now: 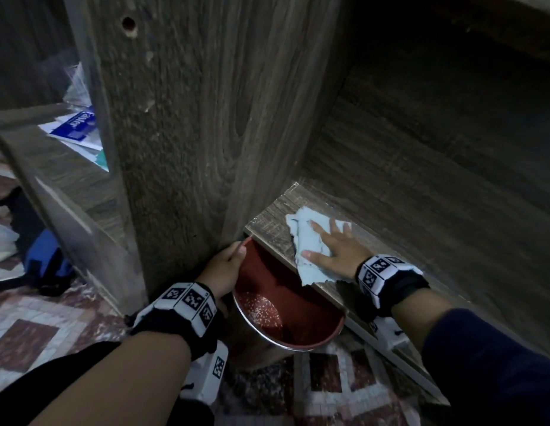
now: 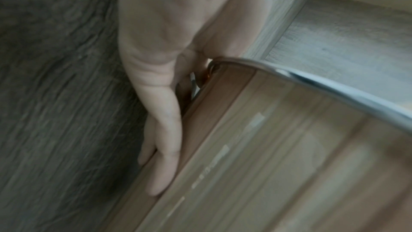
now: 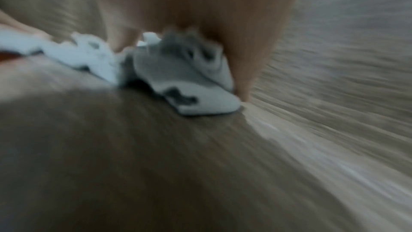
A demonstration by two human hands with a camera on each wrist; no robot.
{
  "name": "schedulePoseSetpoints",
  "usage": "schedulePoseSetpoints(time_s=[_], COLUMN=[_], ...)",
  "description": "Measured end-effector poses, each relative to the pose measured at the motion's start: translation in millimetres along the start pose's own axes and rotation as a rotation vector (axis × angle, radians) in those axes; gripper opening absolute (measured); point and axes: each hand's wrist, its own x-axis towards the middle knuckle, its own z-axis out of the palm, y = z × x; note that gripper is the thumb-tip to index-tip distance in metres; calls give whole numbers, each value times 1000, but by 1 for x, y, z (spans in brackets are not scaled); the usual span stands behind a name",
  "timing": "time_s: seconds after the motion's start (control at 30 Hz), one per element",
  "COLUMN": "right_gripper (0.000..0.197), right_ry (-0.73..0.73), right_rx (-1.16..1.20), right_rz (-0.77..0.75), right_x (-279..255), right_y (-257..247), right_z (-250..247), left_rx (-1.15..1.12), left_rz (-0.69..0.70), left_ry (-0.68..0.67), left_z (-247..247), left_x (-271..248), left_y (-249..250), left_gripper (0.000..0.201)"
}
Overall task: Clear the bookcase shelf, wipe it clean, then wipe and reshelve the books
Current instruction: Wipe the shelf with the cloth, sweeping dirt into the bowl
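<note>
The wood-grain bookcase shelf (image 1: 421,210) holds no books in view. On its front left corner lies a light blue cloth (image 1: 307,241), and my right hand (image 1: 335,250) presses flat on it with straight, spread fingers. The right wrist view is blurred; it shows the cloth (image 3: 178,73) under my fingers (image 3: 223,24) on the shelf board (image 3: 156,165). Just below the shelf's front edge my left hand (image 1: 226,269) holds a metal bin with a red inside (image 1: 286,302) by its rim. In the left wrist view my fingers (image 2: 165,147) lie along the bin's wall (image 2: 267,147). Pale specks lie in the bin.
The bookcase's upright side panel (image 1: 190,149) stands left of the shelf, close to my left hand. Papers and a blue-and-white pack (image 1: 75,127) lie on a neighbouring shelf at the left. A blue bag (image 1: 43,259) sits on the patterned tile floor (image 1: 37,333).
</note>
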Motion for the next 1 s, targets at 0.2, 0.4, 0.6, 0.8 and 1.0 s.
schedulePoseSetpoints(time_s=[0.2,0.4,0.6,0.8,1.0], right_gripper=[69,67,63,81,75], right_ry=[36,-88,72,-22,381], right_rx=[-143,-68,195,128,55], right_rz=[-402,-537,-224,149,509], right_x=[-22,-53,-77,-58,-11], right_y=[-18,17,73,77,58], right_z=[26,19,-37,-14,33], left_rx=[21,8,6,-14,-56], left_rz=[4,42,52,78,64], left_ry=[-25,-28,-24,-14,-25], left_z=[0,-1,0,3,7], left_x=[0,7,13,17,16], left_y=[0,-8,-13,-16,-16], left_gripper=[34,29,31,26,27])
